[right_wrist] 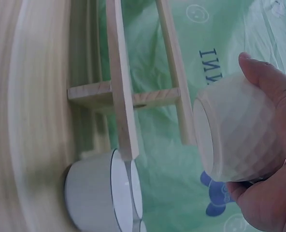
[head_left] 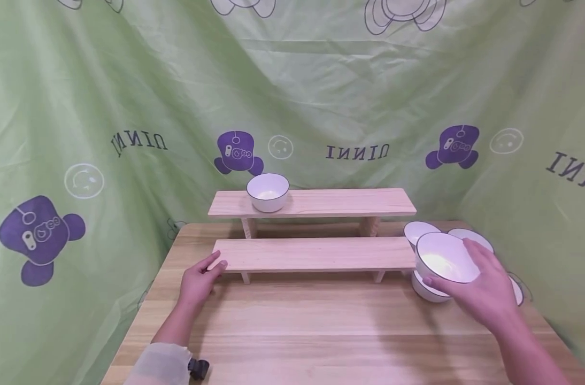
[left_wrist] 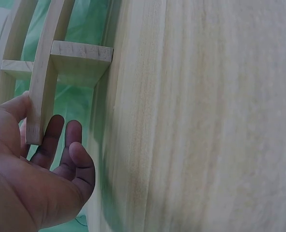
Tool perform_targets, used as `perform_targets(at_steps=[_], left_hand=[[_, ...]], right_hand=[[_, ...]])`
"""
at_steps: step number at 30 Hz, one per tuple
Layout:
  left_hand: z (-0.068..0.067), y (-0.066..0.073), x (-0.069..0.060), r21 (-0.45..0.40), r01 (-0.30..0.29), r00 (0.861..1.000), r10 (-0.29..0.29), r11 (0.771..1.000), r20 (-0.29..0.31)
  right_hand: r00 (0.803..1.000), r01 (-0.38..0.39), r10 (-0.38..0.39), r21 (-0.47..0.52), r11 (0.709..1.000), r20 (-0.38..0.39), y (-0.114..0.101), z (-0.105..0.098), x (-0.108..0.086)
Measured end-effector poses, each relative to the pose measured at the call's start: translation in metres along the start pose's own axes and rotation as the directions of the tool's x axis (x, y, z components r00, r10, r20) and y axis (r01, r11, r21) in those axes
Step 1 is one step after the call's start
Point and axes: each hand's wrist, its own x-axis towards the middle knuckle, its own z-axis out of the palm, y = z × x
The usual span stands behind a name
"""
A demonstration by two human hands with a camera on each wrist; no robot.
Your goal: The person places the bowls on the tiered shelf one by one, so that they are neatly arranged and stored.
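Frame right: our right hand (head_left: 491,289) grips a bowl (head_left: 444,258) — best held level; our left hand (head_left: 198,282) pinches the lower shelf (head_left: 316,254).

Person's left hand (head_left: 198,283) is bare; left forearm (head_left: 176,325) wears a pale greyish-white sleeve (head_left: 159,364), hem slightly uneven. Small chunky black fitting (head_left: 198,369) sits at the sleeve's inner side near the hem, too small to identify. Right hand (head_left: 487,286) bare too, right forearm (head_left: 525,342) uncovered to frame edge.
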Motion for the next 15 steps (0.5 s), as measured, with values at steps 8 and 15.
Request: perform_targets(at_steps=[8,15], left_hand=[[0.001,0.004,0.000,0.005,-0.013,1.000,0.013,1.000,-0.001],[0.000,0.001,-0.001,0.014,-0.015,1.000,0.015,1.000,0.005]], right_hand=[[0.998,0.054,-0.055,0.077,0.996,0.019,-0.013,0.004,0.012],[0.996,0.080,-0.084,0.090,0.993,0.035,-0.023,0.009,0.020]])
